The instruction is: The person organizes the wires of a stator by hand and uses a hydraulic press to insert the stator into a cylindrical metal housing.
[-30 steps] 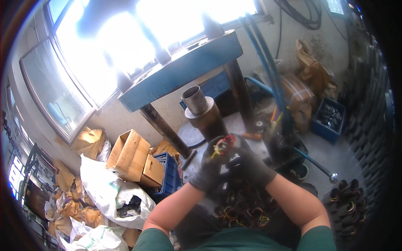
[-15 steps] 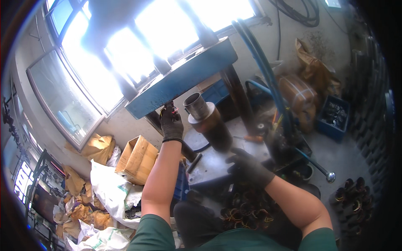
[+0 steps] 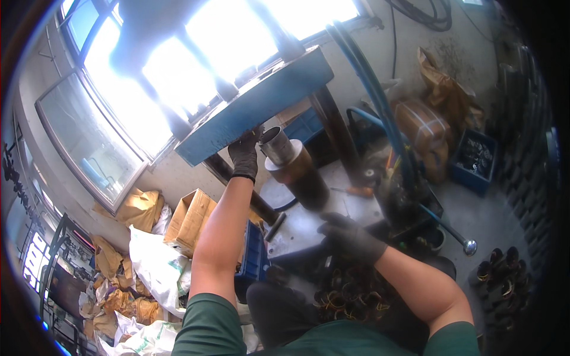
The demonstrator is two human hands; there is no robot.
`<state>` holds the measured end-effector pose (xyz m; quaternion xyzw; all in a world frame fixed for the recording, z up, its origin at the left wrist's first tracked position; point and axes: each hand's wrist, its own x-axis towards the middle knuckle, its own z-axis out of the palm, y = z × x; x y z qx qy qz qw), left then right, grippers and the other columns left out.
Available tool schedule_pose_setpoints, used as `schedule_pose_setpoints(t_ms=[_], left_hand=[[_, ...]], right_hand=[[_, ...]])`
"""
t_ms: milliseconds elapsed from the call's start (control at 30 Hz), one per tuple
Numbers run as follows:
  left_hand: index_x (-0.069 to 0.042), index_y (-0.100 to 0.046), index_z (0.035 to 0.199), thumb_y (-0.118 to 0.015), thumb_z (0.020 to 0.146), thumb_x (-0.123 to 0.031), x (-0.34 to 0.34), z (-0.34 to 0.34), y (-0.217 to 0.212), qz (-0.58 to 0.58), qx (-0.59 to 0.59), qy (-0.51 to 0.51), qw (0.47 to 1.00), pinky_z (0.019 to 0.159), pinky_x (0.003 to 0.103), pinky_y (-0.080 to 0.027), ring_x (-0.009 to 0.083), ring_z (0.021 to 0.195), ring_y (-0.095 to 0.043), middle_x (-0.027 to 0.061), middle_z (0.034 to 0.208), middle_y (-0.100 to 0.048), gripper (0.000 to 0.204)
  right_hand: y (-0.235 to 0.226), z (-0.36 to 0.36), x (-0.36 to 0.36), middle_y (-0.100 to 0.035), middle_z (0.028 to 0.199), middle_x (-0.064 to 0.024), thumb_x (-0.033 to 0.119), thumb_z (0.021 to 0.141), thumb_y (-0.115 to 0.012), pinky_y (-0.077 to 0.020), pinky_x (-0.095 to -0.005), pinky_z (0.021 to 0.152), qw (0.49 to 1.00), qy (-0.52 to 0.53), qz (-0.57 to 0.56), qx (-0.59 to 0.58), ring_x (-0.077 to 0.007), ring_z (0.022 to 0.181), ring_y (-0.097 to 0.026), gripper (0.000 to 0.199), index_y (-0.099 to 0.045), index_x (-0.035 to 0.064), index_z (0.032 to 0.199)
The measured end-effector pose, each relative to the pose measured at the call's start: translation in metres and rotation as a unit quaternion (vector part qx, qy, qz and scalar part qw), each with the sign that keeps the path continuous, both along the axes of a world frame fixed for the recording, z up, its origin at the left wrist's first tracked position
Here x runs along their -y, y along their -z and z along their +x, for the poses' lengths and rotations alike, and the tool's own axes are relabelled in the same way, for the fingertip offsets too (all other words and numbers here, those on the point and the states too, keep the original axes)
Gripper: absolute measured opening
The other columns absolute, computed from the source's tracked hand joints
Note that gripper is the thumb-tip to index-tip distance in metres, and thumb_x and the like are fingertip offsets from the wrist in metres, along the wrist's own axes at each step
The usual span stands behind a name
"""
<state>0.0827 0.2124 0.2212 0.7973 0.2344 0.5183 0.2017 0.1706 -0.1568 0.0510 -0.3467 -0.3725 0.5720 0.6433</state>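
In a dark glove, my left hand reaches up beneath the thick blue press plate. Its fingertips are closed on a small dark part with coloured wires, mostly lost in the shadow under the plate. Just right of those fingers rises the hollow metal cylinder of the press, on a broad dark ram. My right hand, gloved too, hovers over the near edge of the metal base, fingers loosely apart and nothing in them. Below it lie several dark round parts with yellow wires.
A short dark bar and an orange-handled tool lie on the base. To the left are a cardboard box, a blue crate and white sacks. A ball-ended lever and a blue bin are at right.
My left hand has moved slightly up and right with the small part, closer to the top of the metal cylinder. My right hand has stayed nearly in place.
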Motion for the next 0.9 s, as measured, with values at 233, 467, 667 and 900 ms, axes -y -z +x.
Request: schedule_pose_setpoints(t_ms=[233,467,667,900], left_hand=[[-0.01,-0.076,0.093,-0.085,0.083,-0.021,0.053,0.023,-0.015,0.071,-0.183,-0.16,0.967,0.086,0.034,-0.056,0.0202,0.096,-0.073,0.0094,0.101,-0.077,0.018],[-0.012,-0.08,0.103,-0.077,0.083,-0.055,0.036,0.02,-0.018,0.089,-0.234,-0.099,0.963,0.087,0.038,-0.056,0.026,0.096,-0.075,0.0104,0.099,-0.079,0.047],[-0.013,-0.076,0.121,-0.071,0.092,-0.053,0.03,0.009,-0.028,-0.008,-0.233,-0.015,0.972,0.094,0.035,-0.054,0.0245,0.104,-0.072,0.0069,0.112,-0.078,0.049],[-0.011,-0.071,0.131,-0.065,0.098,-0.054,0.036,0.003,-0.037,-0.026,-0.254,0.037,0.966,0.104,0.034,-0.049,0.0252,0.118,-0.067,0.0132,0.126,-0.073,0.055]], right_hand=[[0.005,0.002,0.0,-0.063,0.115,-0.0058,0.039,0.095,-0.075,-0.0543,-0.0313,0.083,0.999,0.016,-0.015,0.034,-0.0117,0.092,-0.062,0.066,-0.051,0.0079,0.149],[0.007,0.001,0.002,-0.066,0.112,-0.0052,0.04,0.095,-0.076,-0.0544,-0.0328,0.087,0.998,0.028,-0.006,0.06,-0.0127,0.095,-0.062,0.068,-0.05,0.0077,0.149],[0.005,0.0,0.002,-0.066,0.109,-0.0047,0.04,0.095,-0.076,-0.055,-0.033,0.086,0.998,0.013,-0.013,0.064,-0.0126,0.094,-0.062,0.069,-0.05,0.0075,0.15],[0.01,0.001,-0.003,-0.067,0.103,-0.0052,0.04,0.095,-0.076,-0.0549,-0.0328,0.085,0.997,0.014,-0.015,0.077,-0.0123,0.092,-0.063,0.069,-0.051,0.0075,0.15]])
